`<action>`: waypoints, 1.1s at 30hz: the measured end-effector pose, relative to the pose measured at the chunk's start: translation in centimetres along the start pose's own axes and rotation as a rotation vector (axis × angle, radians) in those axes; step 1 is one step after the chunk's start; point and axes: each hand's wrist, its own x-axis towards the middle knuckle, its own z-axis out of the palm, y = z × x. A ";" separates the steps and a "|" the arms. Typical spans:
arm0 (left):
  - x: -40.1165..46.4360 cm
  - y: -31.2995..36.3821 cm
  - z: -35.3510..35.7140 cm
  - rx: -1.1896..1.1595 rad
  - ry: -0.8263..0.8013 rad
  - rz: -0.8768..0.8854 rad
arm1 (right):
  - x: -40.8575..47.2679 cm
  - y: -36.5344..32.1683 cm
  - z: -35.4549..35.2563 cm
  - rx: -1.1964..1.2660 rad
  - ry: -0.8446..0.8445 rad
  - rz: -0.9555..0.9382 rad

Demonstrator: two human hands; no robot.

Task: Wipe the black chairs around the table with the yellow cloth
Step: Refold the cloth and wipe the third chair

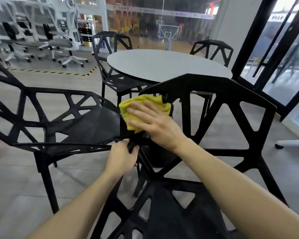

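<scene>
Right hand lay flat, fingers straight, pressing the yellow cloth onto the near black chair, at the left edge of its angular frame. Left hand curled round a black frame bar of that same chair, just below the cloth. Cloth was bunched, partly under the palm, touching the chair's top bar. Second black chair stood just left of the near chair, its seat edge close to the cloth. Round grey table sat beyond the near chair, with two more black chairs on its far side. White office chairs stood well left of the table.
</scene>
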 end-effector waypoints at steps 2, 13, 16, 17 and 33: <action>-0.1 0.0 0.1 -0.040 -0.006 0.020 | 0.1 3.7 -2.9 -0.064 0.183 0.290; -1.9 -0.6 -0.7 -0.149 -0.129 -0.060 | -6.8 -5.8 1.7 0.247 -0.121 0.214; -4.3 -2.4 -0.3 -0.194 -0.170 -0.111 | -4.8 -3.5 -2.0 0.212 0.118 0.462; -4.9 -3.0 -0.3 -0.150 -0.167 -0.107 | -4.0 -3.0 -2.8 0.198 0.230 0.607; -5.1 -2.4 -0.7 -0.105 -0.122 -0.046 | -11.0 -3.4 1.5 0.081 -0.052 0.347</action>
